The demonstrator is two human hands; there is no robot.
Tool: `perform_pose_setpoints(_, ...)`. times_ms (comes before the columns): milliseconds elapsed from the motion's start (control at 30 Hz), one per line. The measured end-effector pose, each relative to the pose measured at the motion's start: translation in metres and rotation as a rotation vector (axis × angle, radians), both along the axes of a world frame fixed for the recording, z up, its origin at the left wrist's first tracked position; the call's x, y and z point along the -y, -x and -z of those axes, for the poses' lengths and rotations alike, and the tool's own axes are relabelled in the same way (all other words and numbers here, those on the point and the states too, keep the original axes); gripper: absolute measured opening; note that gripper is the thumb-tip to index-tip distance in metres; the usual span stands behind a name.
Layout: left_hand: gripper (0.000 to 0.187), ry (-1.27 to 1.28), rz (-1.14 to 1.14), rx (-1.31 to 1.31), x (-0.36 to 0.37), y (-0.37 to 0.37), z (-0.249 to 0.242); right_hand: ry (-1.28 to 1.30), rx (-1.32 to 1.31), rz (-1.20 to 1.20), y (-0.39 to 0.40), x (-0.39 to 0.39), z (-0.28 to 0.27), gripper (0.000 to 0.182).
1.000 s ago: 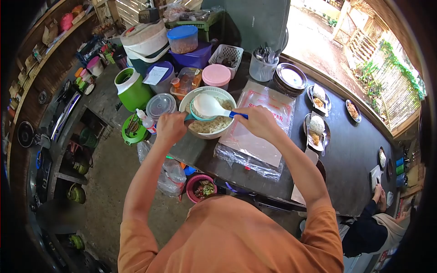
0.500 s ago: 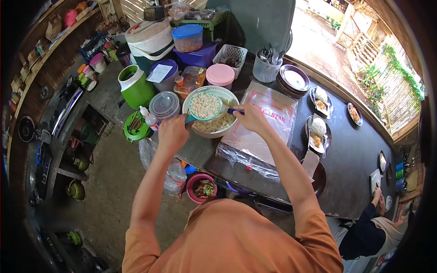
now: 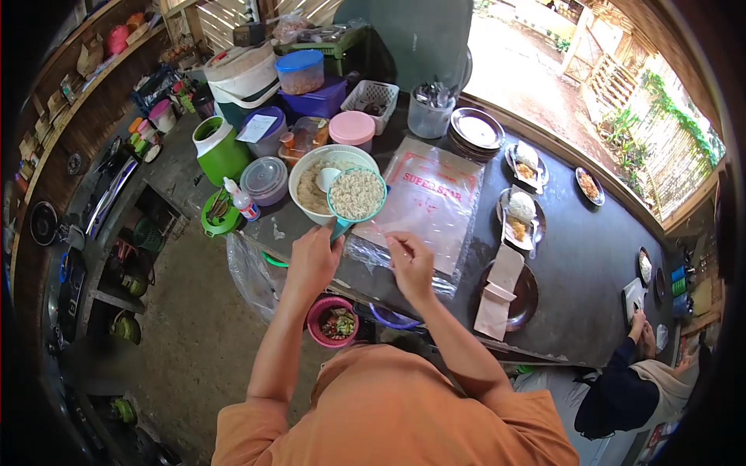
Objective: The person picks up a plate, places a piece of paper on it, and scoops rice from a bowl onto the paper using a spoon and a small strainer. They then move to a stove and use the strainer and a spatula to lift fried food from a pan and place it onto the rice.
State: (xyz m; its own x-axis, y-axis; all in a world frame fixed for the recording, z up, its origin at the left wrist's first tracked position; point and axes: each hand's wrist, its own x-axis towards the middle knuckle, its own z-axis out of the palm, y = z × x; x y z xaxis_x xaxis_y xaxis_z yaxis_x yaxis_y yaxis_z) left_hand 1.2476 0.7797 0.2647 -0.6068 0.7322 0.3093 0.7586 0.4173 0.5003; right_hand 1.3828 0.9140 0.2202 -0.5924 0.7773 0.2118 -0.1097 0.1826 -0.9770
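Observation:
My left hand (image 3: 312, 260) is closed around the handle of a teal bowl-shaped scoop (image 3: 339, 228), which is heaped with white rice (image 3: 357, 193). The scoop overlaps the right rim of a white tub (image 3: 296, 190) holding more rice. A white paddle head (image 3: 327, 179) rests in that tub, partly behind the scoop. My right hand (image 3: 412, 266) is over the front edge of a plastic-wrapped stack of brown wrapping paper (image 3: 431, 182). Its fingers are curled together; anything between them is too small to make out.
Plates with rice and food (image 3: 519, 206) stand on the right, beside a folded paper on a brown plate (image 3: 525, 311). Lidded containers (image 3: 264, 179) and a green jug (image 3: 220, 151) stand behind left. A pink bucket (image 3: 332, 321) is below the counter. Another person (image 3: 633, 384) works at far right.
My right hand has let go of the blue-handled paddle and moved toward me. The scoop has shifted from over the tub's middle toward its near right rim. The view has shifted slightly.

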Motion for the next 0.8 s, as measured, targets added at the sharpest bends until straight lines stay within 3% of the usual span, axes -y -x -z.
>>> perform_pose_setpoints(33,0.032,0.0,0.008,0.0,-0.003,-0.015,0.001,0.251,0.062,-0.081,-0.011,0.008,0.002,0.02)
perform_pose_setpoints(67,0.036,-0.001,0.028,0.011,-0.005,-0.03,0.002,0.252,0.062,-0.072,-0.021,0.014,0.007,0.02)
perform_pose_setpoints(133,0.04,0.0,0.057,0.025,-0.012,-0.064,0.004,0.617,-0.109,-0.146,-0.041,0.019,0.025,0.03)
perform_pose_setpoints(200,0.022,-0.018,0.075,0.106,-0.019,-0.102,0.011,0.726,-0.122,-0.172,-0.069,0.023,0.034,0.035)
perform_pose_setpoints(267,0.026,0.051,0.124,0.138,-0.027,-0.138,0.018,0.908,-0.186,-0.078,-0.097,0.027,0.034,0.032)
perform_pose_setpoints(400,0.03,0.071,0.246,0.217,-0.036,-0.211,0.038,0.902,-0.224,-0.016,-0.16,0.027,0.043,0.025)
perform_pose_setpoints(467,0.052,0.103,0.327,0.236,-0.039,-0.24,0.042,0.924,-0.25,0.062,-0.19,0.028,0.041,0.024)
perform_pose_setpoints(533,0.055,0.13,0.353,0.269,-0.042,-0.263,0.039,0.871,-0.134,0.14,-0.22,0.026,0.051,0.024)
perform_pose_setpoints(633,0.063,0.122,0.406,0.358,-0.045,-0.287,0.038,0.939,-0.202,0.179,-0.254,0.018,0.054,0.023)
perform_pose_setpoints(667,0.063,0.124,0.417,0.355,-0.047,-0.289,0.035,0.991,-0.216,0.181,-0.263,0.016,0.051,0.023)
perform_pose_setpoints(733,0.056,0.141,0.358,0.661,-0.053,-0.284,0.024,0.944,-0.291,0.174,-0.277,0.007,0.042,0.017)
perform_pose_setpoints(767,0.041,0.202,0.338,0.587,-0.061,-0.276,0.025,0.947,-0.264,0.175,-0.288,0.0,0.044,0.016)
perform_pose_setpoints(800,0.041,0.207,0.349,0.582,-0.072,-0.269,0.03,0.95,-0.236,0.177,-0.296,-0.008,0.036,0.016)
